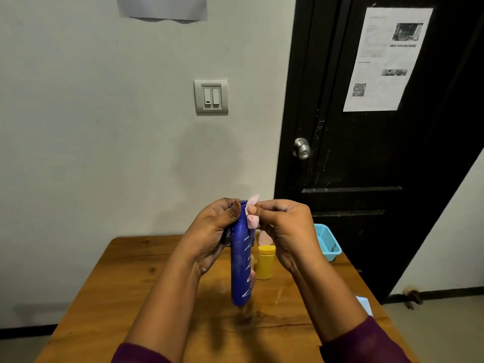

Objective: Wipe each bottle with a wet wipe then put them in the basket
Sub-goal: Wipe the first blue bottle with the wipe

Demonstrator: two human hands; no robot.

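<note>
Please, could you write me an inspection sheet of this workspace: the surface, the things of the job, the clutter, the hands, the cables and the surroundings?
Surface: wooden table, with dark knots in the grain.
Job's things: blue bottle held off the table; pink wet wipe at its top end; yellow bottle standing on the table; basket at the far right edge, inside not visible.
Clutter: pinkish item behind the yellow bottle, unclear; pale blue item at the right edge.
Hands: left hand grips the blue bottle; right hand pinches the wet wipe.
Cables: nothing seen.
Surroundings: wall with light switch; black door with printed sheet.
</note>
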